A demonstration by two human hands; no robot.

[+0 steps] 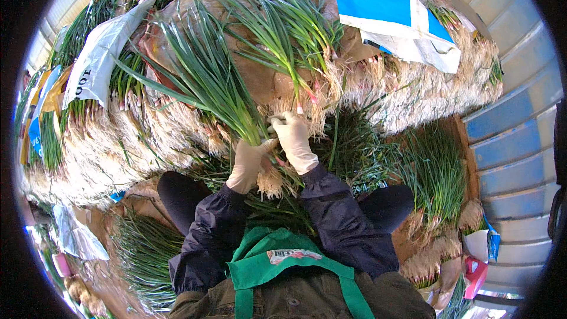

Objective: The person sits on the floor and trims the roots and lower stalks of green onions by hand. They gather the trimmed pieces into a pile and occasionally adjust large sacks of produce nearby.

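My left hand (249, 163), in a cream glove, is closed around the lower stems of a bunch of green onions (217, 77). The long leaves fan up and to the left, while the pale roots (270, 181) hang below the hand. Against the right side of these stems are the curled fingers of my gloved right hand (293, 135); whether they pinch a stem or leaf is hidden. Just beyond my hands, loose green onions (277, 48) lie on a brown sheet (190, 2), with reddish-white bases and roots towards me.
A long heap of root ends (146, 141) crosses in front of me. A blue and white printed bag (376, 4) and a white bag (104, 53) partly cover it. Leaves litter the ground between my knees. More bunches (432, 173) stand at right, beside a ridged wall (509, 141).
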